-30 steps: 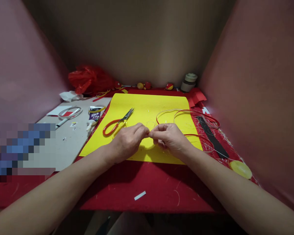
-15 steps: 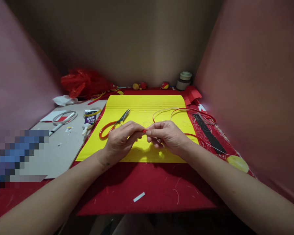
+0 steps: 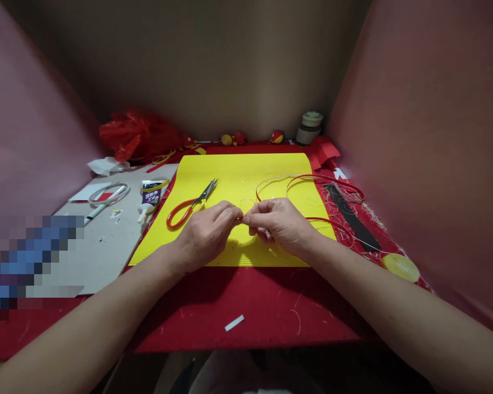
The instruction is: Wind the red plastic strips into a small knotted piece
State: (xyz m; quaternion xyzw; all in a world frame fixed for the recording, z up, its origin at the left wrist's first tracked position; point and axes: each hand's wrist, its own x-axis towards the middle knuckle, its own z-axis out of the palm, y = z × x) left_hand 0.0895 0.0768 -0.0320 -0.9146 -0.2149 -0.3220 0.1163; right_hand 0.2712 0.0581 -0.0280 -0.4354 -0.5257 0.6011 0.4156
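Above the yellow ridged sheet [image 3: 234,169], my two hands meet fingertip to fingertip. My left hand [image 3: 205,230] is closed in a pinch on a tiny piece of red strip [image 3: 240,218], mostly hidden by the fingers. From the other side my right hand [image 3: 277,221] pinches the same bit between thumb and forefinger, its other fingers curled below. Thin red and pale strips [image 3: 332,177] loop out behind my right hand, over the sheet's right edge. Red-handled scissors [image 3: 194,202] lie just left of my left hand, blades pointing away.
A grey board [image 3: 107,246] at left carries a glue tube [image 3: 150,200] and a coiled ring [image 3: 109,193]. On the right lie a black strip [image 3: 355,221] and a yellow disc [image 3: 400,267]. A red bag [image 3: 135,134], small red-and-yellow balls [image 3: 276,137] and a jar [image 3: 310,127] line the back.
My left hand has rolled over, its knuckles now turned up and its fingers curled tighter. Less of the red piece shows. My right hand keeps its pinch; the view has shifted slightly.
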